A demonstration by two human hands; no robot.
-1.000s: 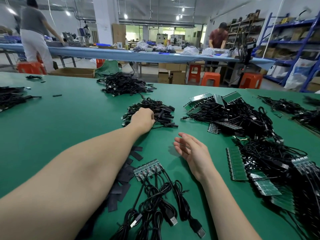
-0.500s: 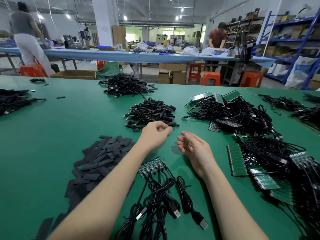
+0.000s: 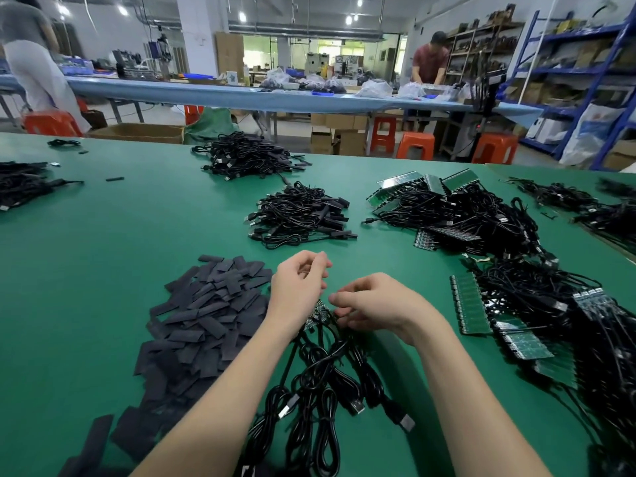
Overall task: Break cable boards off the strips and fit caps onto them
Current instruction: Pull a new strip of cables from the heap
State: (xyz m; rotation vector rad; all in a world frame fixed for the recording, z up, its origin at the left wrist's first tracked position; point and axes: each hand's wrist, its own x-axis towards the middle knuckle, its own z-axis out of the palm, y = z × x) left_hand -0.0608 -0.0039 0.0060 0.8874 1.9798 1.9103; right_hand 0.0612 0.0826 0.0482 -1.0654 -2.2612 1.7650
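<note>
Right hand point(image 3: 373, 306): fingers curled down onto board strip point(image 3: 318, 316), cables point(image 3: 323, 376) trailing below. Left hand point(image 3: 297, 287): loosely curled, holding nothing visible; black caps point(image 3: 206, 315) just left.

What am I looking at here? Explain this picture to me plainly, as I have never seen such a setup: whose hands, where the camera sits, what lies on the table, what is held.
No machine here: a person works with bare hands, and the one camera sits on their head, looking forward and down. The left hand hovers with fingers curled; whether it pinches anything small cannot be told. The right hand reaches down with curled fingers at a small strip of boards whose black cables trail toward the viewer; how firmly it grips is hidden. On the green table, a heap of flat black caps lies to the left, a pile of cables lies farther away, and green board strips tangled with cables lie to the right.
</note>
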